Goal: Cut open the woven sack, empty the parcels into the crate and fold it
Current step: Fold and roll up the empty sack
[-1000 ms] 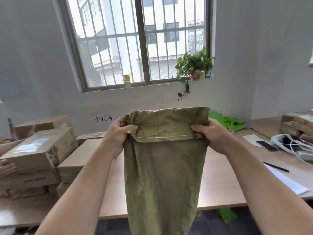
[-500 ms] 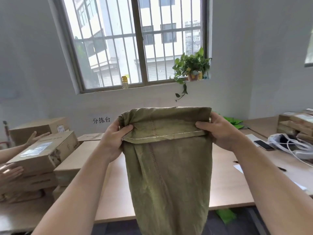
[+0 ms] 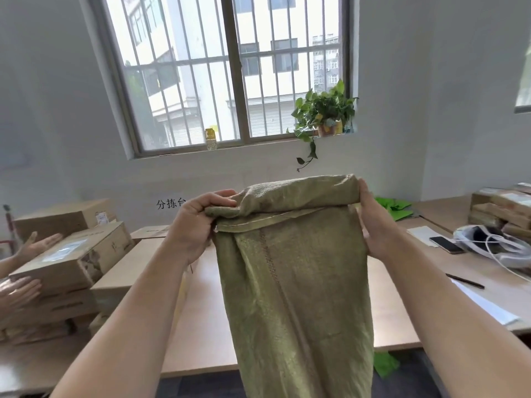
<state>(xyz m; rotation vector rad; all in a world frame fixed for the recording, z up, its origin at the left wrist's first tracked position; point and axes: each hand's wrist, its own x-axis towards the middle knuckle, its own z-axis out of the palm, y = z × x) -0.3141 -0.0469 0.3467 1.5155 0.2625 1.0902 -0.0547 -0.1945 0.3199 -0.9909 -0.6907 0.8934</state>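
An olive-green woven sack [image 3: 296,282] hangs limp in front of me above the wooden table [image 3: 201,340]. Its top edge is rolled over into a cuff with a pale stitched hem. My left hand [image 3: 195,225] grips the cuff's left end, thumb on top. My right hand [image 3: 373,225] clasps the right end with the palm against the fabric. The sack's lower end drops out of view below the table edge. Cardboard parcels [image 3: 71,254] are stacked on the left of the table. No crate is visible.
Another person's two hands [image 3: 26,265] rest on the parcel stack at the far left. On the right lie a phone [image 3: 446,244], a white headset with cables [image 3: 500,242], a pen [image 3: 465,281], paper and more boxes [image 3: 500,208]. Green bags [image 3: 393,208] lie behind the sack.
The cuff has been rolled further, its left end now lower and bunched. My right hand shifted from gripping over the top to clasping the side. The other person's hands moved onto the parcels.
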